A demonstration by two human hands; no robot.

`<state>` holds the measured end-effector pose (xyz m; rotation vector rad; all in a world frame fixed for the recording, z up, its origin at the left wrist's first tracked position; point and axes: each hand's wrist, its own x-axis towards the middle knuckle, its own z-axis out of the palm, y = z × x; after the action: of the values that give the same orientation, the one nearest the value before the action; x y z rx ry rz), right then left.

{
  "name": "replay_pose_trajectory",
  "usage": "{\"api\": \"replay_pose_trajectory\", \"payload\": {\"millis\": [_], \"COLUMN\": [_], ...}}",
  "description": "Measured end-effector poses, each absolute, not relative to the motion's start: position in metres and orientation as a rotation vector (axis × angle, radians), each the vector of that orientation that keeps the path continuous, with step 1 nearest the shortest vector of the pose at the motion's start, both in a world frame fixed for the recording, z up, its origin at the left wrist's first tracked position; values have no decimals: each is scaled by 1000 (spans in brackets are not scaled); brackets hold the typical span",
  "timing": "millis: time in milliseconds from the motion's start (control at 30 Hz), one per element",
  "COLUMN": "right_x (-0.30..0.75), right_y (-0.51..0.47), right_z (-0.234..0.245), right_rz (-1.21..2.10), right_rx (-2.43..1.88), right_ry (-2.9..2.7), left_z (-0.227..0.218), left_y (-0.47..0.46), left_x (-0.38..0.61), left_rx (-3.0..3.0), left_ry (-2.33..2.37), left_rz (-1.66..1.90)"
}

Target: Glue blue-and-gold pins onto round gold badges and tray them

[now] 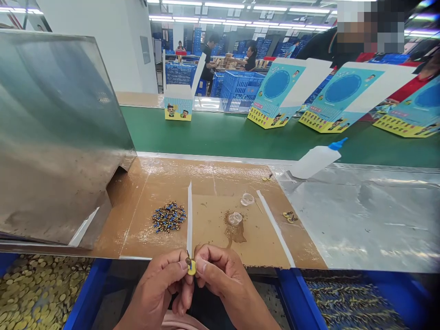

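Both hands meet at the bottom middle of the head view, over the front edge of the cardboard mat [213, 220]. My left hand [161, 286] and my right hand [220, 275] pinch one small yellow disc [191, 268] with a dark pin-like part on top of it. The fingertips of both hands are closed on it. A pile of small blue and brass parts [169, 216] lies on the mat just beyond my left hand. A white strip [189, 215] runs from the disc toward the belt.
Two clear caps [240, 208] and a glue stain sit on the mat, another white strip [275, 227] beside them. A squeeze bottle [314, 160] lies by the green belt [223, 135] with printed boxes [285, 91]. A steel chute [58, 133] stands left; a bin of yellow discs [34, 293] below.
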<state>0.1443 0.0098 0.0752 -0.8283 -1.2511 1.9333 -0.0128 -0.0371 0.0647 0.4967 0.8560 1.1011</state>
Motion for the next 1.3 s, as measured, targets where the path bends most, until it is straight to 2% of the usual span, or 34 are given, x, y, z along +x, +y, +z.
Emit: {"api": "replay_pose_trajectory", "payload": {"millis": [167, 233, 367, 467, 633, 900, 1300], "right_x": [148, 154, 167, 171, 164, 162, 157], "right_y": [12, 11, 4, 0, 3, 8, 9], "right_z": [73, 74, 80, 81, 76, 67, 64], "right_rz": [1912, 1808, 1284, 871, 520, 367, 344], "right_rx": [-852, -902, -1028, -1041, -924, -861, -831], "right_ry": [-1310, -1413, -1678, -1928, -2121, -2179, -2175], "left_z": [59, 58, 58, 54, 44, 41, 43], "left_y": [-38, -40, -44, -44, -42, -40, -38], "left_x": [-14, -14, -9, -4, -1, -2, -3], "left_rx": [660, 820, 1294, 1579, 1754, 1907, 1889], "left_ry": [913, 1042, 1395, 1490, 1531, 1588, 1563], "left_rz": [1063, 1086, 1264, 1351, 1347, 1350, 1294]}}
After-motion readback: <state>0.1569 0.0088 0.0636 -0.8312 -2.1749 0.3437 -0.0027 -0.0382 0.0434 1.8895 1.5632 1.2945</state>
